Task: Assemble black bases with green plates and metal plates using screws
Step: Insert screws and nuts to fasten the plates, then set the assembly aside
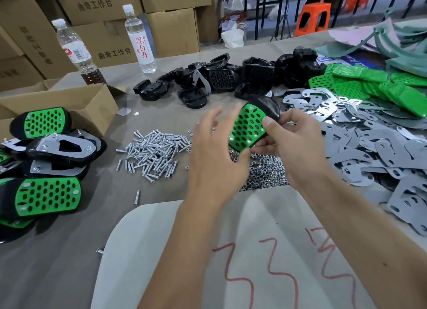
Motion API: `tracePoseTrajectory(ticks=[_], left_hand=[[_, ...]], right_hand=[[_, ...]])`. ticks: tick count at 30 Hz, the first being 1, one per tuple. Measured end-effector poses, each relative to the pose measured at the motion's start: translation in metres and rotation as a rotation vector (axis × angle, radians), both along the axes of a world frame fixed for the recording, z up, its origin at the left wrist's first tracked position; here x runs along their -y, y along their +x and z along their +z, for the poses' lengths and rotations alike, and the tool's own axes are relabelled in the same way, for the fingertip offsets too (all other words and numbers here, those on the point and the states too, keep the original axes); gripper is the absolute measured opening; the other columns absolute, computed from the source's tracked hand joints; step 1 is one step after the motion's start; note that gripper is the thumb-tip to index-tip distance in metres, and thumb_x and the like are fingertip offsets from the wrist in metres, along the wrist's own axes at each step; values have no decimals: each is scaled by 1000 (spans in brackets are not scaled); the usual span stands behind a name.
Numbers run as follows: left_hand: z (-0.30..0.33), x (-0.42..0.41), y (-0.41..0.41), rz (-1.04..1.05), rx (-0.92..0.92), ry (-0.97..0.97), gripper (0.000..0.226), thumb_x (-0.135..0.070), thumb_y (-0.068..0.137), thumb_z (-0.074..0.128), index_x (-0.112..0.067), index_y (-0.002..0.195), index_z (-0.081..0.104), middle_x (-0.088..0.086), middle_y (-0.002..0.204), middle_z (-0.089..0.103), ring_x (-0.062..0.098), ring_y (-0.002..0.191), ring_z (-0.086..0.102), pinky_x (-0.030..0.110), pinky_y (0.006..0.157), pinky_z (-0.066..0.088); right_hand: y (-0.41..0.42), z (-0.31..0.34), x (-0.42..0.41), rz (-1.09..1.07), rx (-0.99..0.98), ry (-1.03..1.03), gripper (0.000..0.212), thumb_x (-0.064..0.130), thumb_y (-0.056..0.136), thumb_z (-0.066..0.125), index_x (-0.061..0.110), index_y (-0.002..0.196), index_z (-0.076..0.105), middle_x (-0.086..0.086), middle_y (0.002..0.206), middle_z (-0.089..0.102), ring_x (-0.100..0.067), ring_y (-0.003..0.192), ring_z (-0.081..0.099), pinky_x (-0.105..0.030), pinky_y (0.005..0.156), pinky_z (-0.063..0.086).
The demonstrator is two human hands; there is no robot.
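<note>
My right hand (pixel 286 144) grips a black base with a green perforated plate (pixel 248 129) on it, tilted above the table's middle. My left hand (pixel 215 151) hovers just left of it, fingers spread and blurred, holding nothing. Loose screws (pixel 154 152) lie in a heap to the left of my hands, and a pile of small nuts (pixel 265 172) lies under them. Black bases (pixel 221 77) are heaped at the back, metal plates (pixel 369 142) at the right, green plates (pixel 374 84) at the back right.
Finished assemblies (pixel 46 170) are stacked at the left beside an open cardboard box (pixel 76 102). Two water bottles (pixel 138 38) stand at the back left before cartons. A white sheet with red marks (pixel 231 262) covers the near table.
</note>
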State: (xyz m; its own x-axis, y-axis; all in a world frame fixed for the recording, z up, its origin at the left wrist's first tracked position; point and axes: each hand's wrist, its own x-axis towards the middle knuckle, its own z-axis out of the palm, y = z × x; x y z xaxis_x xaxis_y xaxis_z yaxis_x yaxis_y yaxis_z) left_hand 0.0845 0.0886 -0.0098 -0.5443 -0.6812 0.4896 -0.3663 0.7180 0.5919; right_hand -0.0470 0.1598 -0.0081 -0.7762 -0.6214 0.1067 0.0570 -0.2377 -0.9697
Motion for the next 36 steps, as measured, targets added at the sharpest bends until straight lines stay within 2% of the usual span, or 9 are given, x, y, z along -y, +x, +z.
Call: tracePoseTrajectory(ticks=[5, 12, 16, 20, 23, 27, 30, 33, 36], left_hand=[[-6, -10, -8, -27, 103, -101, 94, 6, 76, 63, -28, 160, 37, 3, 164, 34, 25, 143, 37, 30, 116, 31], [-3, -5, -14, 49, -193, 241, 34, -5, 100, 56, -23, 126, 70, -6, 95, 68, 19, 85, 58, 31, 74, 39], [5, -16, -19, 18, -437, 617, 23, -16, 104, 57, -28, 95, 75, 0, 91, 77, 20, 86, 68, 44, 82, 55], [7, -19, -19, -72, -618, 978, 24, -8, 102, 59, -23, 97, 77, 2, 92, 77, 26, 86, 67, 46, 82, 50], [3, -14, -18, -112, -676, 1119, 22, -3, 99, 59, -17, 108, 74, 6, 100, 78, 29, 91, 72, 43, 77, 61], [-1, -9, -18, -71, -719, 1233, 22, 0, 99, 59, -10, 115, 71, 12, 104, 78, 36, 96, 73, 37, 66, 63], [-3, -8, -19, -1, -699, 1242, 23, 1, 98, 59, -9, 115, 71, 20, 113, 76, 42, 104, 72, 36, 64, 62], [-3, -9, -21, 38, -684, 1233, 21, 3, 96, 62, -8, 112, 72, 18, 110, 77, 39, 100, 73, 44, 78, 64], [-4, -11, -20, 26, -663, 1178, 17, 3, 95, 64, -9, 103, 73, 13, 99, 77, 31, 89, 73, 39, 74, 62]], right_hand=[[2, 3, -3, 207, -56, 56, 27, 15, 99, 70, 7, 78, 55, -10, 62, 66, -24, 48, 62, -30, 44, 50], [-16, 14, -13, 53, -367, 241, 40, 35, 105, 58, 10, 77, 71, -6, 63, 71, -17, 48, 61, -27, 41, 46], [-64, 11, -32, -397, -807, 825, 21, 34, 100, 62, 15, 102, 70, -9, 94, 73, -31, 96, 68, -40, 83, 56], [-88, 8, -41, -259, -824, 1268, 58, 59, 89, 71, 15, 126, 61, -22, 137, 53, -41, 136, 38, -45, 108, 35], [-89, 7, -37, -290, -792, 1068, 45, 50, 88, 78, 16, 116, 69, -14, 122, 66, -36, 129, 48, -42, 103, 40], [-79, 8, -37, -465, -674, 401, 18, 25, 89, 80, 21, 91, 62, 14, 76, 62, -2, 70, 57, -24, 65, 45], [-62, 15, -30, -307, -460, 14, 10, 19, 92, 77, 25, 87, 71, 9, 69, 72, 1, 56, 57, -16, 54, 44], [-38, 15, -20, 7, -175, -45, 13, 26, 101, 68, 28, 91, 77, 1, 67, 70, -15, 48, 47, -21, 44, 33], [-19, 8, -12, 189, -279, 32, 18, 30, 104, 61, 24, 94, 74, 0, 60, 61, -19, 47, 41, -23, 44, 29]])
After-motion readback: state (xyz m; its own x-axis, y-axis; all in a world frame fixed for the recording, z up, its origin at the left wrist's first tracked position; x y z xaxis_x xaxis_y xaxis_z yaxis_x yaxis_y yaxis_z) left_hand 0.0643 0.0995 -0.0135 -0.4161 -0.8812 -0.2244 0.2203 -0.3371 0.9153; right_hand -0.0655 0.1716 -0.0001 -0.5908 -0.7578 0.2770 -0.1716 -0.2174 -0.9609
